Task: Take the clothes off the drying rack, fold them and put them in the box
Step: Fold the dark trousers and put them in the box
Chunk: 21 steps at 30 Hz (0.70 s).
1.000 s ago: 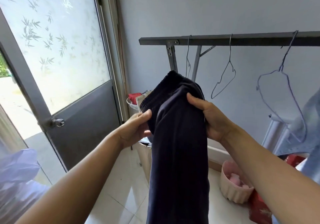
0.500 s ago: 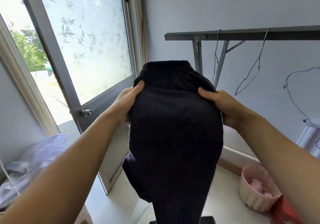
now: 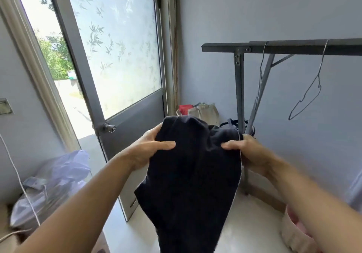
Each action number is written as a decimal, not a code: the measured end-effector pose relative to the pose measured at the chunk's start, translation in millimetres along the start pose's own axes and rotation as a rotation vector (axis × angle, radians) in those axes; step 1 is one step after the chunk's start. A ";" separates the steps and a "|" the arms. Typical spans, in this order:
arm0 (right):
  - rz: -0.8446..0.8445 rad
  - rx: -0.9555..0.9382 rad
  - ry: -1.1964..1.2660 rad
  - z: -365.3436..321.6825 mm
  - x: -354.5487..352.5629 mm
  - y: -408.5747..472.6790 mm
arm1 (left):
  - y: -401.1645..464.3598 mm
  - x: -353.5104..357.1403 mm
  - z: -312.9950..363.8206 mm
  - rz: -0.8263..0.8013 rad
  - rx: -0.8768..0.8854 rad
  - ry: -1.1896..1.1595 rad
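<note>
Door (image 3: 125, 103) behind; dark garment (image 3: 194, 174) gripped btwn L hand (image 3: 147, 150) & R hand (image 3: 248, 150).

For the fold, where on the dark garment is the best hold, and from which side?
Probably the top edge of the dark garment, one corner from each side, as the left hand and right hand grip it: the cloth hangs limp below, so outer holds keep it spread and flat.
</note>
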State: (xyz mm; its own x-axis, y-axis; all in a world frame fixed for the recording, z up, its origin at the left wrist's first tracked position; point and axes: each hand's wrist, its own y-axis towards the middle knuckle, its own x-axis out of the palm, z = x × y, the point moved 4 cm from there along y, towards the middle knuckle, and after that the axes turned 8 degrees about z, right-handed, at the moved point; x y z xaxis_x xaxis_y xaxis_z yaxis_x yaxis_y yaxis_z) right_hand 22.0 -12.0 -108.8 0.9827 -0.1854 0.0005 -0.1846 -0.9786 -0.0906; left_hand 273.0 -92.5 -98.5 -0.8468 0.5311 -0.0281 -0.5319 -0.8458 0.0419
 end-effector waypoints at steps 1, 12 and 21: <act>0.051 0.012 0.010 1.8 -2.9 4.5 | -1.9 -2.3 -2.4 0.054 -0.001 0.090; -0.005 0.106 -0.047 31.2 -7.8 2.9 | -34.0 -3.1 -59.1 0.085 -0.229 0.169; -0.080 0.083 0.015 47.1 -4.7 -7.7 | -34.1 -2.6 -46.3 0.098 -0.291 0.133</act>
State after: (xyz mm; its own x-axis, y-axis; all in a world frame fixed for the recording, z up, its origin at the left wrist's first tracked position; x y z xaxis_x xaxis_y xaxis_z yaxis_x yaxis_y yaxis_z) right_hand 19.7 0.6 -155.0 0.9937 -0.1087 0.0262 -0.1027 -0.9797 -0.1720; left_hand 293.4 -67.4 -146.2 -0.8758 0.4519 -0.1693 -0.4092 -0.8814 -0.2360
